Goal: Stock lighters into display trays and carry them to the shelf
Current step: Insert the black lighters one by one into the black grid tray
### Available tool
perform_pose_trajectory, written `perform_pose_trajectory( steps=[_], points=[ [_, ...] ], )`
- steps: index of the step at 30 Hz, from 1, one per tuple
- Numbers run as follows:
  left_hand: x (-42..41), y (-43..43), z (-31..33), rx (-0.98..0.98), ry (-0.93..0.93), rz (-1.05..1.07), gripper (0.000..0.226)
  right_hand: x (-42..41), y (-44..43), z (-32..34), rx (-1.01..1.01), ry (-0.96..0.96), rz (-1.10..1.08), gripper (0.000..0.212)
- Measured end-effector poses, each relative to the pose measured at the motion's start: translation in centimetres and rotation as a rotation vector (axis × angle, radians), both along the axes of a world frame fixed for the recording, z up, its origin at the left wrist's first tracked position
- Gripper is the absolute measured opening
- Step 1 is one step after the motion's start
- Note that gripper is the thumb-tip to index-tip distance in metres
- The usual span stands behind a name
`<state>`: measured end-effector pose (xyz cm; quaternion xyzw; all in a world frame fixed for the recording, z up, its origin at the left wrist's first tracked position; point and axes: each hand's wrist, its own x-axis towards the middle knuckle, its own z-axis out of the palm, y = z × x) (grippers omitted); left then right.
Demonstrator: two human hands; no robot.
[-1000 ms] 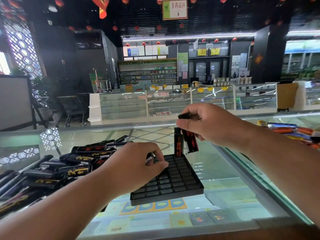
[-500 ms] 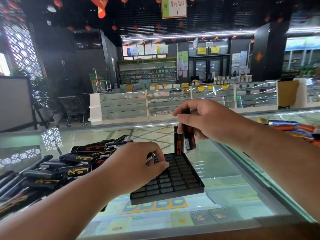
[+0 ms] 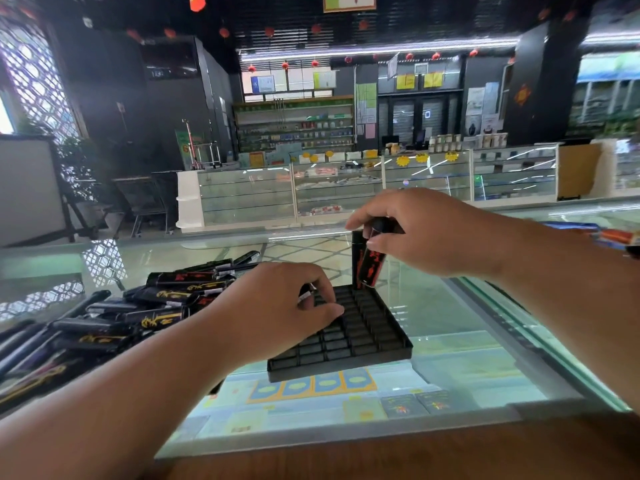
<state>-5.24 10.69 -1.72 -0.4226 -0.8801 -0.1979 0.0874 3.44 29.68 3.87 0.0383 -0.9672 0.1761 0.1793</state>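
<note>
The right hand [image 3: 433, 233] is pinching a red-printed lighter [image 3: 370, 268] over the far corner of the tray [image 3: 367, 337]. The left hand [image 3: 277, 306] is resting curled on the tray, its hold unclear

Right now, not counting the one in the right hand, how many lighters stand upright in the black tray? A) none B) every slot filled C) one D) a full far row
C: a single standing lighter sits in the far corner of the tray; the right hand holds the second lighter beside it, and the other visible slots are empty.
</note>
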Motion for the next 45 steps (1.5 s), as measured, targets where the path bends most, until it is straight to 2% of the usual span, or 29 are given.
perform_pose_trajectory(
  steps=[5,14,21,35,38,42,45],
  points=[
    [0.0,-0.1,0.0,-0.007,-0.012,-0.01,0.015,-0.6,0.2,-0.7,0.028,0.121,-0.002,0.02],
    [0.3,-0.1,0.1,0.014,-0.04,0.002,0.007,-0.9,0.1,-0.9,0.054,0.136,0.016,0.027],
    [0.3,0.0,0.6,0.149,-0.095,-0.008,0.022,-0.7,0.1,-0.7,0.021,0.156,-0.018,0.022],
    [0.9,-0.3,1.7,0.763,-0.349,-0.128,0.03,-1.1,0.1,-1.0,0.128,0.06,-0.041,0.034],
    [0.8,-0.2,1.8,0.836,-0.426,-0.134,0.03,-0.8,0.0,-0.8,0.171,0.114,-0.047,0.033],
    [0.6,-0.3,1.6,0.904,-0.493,-0.147,0.027,0.2,-1.1,-0.3,0.059,0.215,0.042,0.011],
    [0.4,-0.2,1.7,0.947,-0.535,-0.166,0.025,0.7,-2.6,-0.3,-0.033,0.15,0.137,0.024]
  ],
)
